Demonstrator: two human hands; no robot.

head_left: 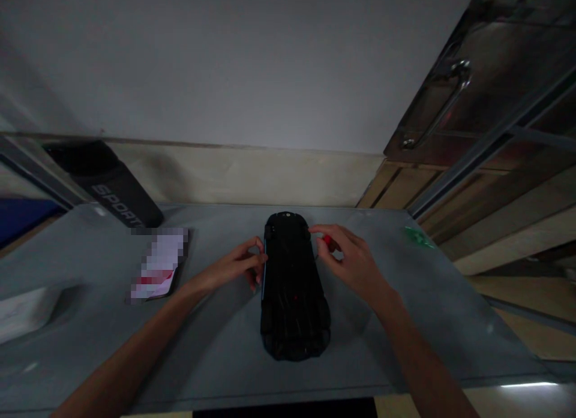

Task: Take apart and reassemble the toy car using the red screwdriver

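A toy car (294, 274) lies upside down on the grey table, its black underside facing up and a strip of blue body showing along its left edge. My left hand (245, 262) is at the car's left side, fingers curled and fingertips against its edge. On the other side, near the wheel at the car's far right, is my right hand (346, 253). Its fingers are bent around a small red object (327, 240), perhaps a tool handle; most of it is hidden by the fingers.
Left of my hands lies a phone (159, 265) with its screen lit. Behind it leans a black box marked SPORT (112, 190). A white object (29, 313) is at the left edge, and green crumpled plastic (418, 237) at the right. A wall (252, 175) borders the table's far side.
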